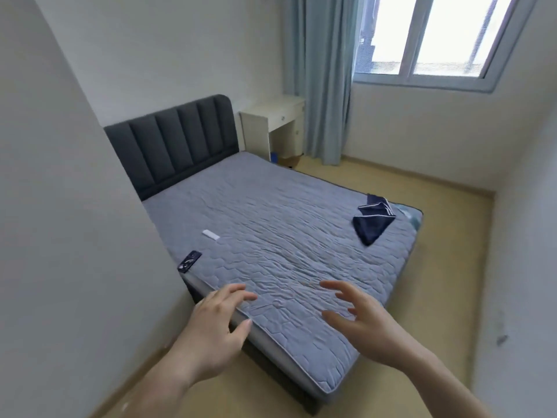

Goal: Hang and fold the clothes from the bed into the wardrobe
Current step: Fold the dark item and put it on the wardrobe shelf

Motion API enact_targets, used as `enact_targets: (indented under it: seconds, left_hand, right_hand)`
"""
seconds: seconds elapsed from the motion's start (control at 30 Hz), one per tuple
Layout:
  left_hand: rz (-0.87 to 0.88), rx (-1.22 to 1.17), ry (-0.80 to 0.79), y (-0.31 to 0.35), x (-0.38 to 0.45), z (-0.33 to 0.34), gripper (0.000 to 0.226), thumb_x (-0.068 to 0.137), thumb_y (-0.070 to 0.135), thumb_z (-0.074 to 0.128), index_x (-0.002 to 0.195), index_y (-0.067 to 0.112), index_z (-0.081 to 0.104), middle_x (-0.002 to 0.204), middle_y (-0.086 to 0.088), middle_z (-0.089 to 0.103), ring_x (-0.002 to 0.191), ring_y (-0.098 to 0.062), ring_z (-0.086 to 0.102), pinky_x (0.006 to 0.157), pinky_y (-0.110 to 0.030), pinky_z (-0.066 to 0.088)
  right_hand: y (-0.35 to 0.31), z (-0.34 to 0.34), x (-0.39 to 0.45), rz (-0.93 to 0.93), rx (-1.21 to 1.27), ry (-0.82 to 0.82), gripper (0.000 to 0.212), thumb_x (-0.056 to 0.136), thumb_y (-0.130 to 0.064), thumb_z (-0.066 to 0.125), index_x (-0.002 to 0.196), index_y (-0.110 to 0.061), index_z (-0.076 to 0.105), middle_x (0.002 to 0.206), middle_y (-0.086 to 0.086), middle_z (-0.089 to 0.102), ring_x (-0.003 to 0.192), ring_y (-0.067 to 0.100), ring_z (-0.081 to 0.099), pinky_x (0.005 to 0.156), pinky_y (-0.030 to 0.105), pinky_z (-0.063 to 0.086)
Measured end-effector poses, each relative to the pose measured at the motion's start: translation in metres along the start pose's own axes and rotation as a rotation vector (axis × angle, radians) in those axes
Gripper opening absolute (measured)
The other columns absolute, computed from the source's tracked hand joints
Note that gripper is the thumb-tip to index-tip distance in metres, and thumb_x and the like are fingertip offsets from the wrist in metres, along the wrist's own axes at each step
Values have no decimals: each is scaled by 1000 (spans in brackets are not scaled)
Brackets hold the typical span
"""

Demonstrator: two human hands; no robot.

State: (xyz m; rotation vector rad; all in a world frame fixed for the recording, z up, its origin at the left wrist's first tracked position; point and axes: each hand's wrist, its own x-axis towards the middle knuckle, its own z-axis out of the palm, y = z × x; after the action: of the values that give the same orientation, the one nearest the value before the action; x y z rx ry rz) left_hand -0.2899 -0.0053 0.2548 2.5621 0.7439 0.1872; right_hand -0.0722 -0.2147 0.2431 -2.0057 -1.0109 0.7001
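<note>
A grey quilted bed (271,224) with a dark padded headboard fills the middle of the room. One dark blue garment with white trim (373,220) lies crumpled near the bed's far right corner. My left hand (215,330) hovers over the near corner of the mattress, fingers spread and empty. Just to its right, my right hand (360,319) is held above the mattress, also open and holding nothing. Both hands are well short of the garment. No wardrobe is in view.
A white remote (211,235) and a dark phone (189,261) lie on the bed's left side by the wall. A white desk (272,122) stands beside the headboard, with a blue curtain (322,86) and a window behind. Wooden floor runs along the bed's right side.
</note>
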Motion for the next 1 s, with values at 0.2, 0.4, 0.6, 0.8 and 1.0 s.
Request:
enact_targets:
  seconds: [0.2,0.4,0.6,0.8,1.0]
  left_hand:
    - [164,-56,-151,30,122,25,39,96,45,58,134,48,51,150,27,35,140,-2,33,120,-35,27]
    - [314,-39,-249,81,210,57,41,97,41,60,137,43,52,151,21,37,141,-6,34,119,-31,25]
    - [379,-31,-304,131,290,95,39,97,38,60,136,41,55,151,20,38,139,-7,37,117,-30,28]
    - [332,-13,-332,179,371,157,38,98,40,58,135,42,54,149,21,38,139,-8,38,115,-29,29]
    - [191,-22,-367,232,442,211,34,97,41,56,131,44,54,146,26,38,134,-5,41,112,-29,31]
  right_hand:
    - [30,-60,23,127,108,157,40,94,-37,71,128,-51,57,135,-29,56,130,-4,48,110,33,45]
    - [71,-111,28,230,103,333,40,92,-37,73,125,-52,57,133,-31,57,127,-7,50,100,22,47]
    - [113,-163,50,305,96,371,42,94,-37,70,132,-48,54,137,-28,53,128,-5,49,106,24,45]
    - [181,-239,94,293,103,338,42,95,-38,69,133,-48,53,137,-28,52,128,-4,48,109,29,44]
    - [258,-336,145,290,139,252,39,93,-39,70,126,-52,56,134,-28,57,127,-4,51,105,29,48]
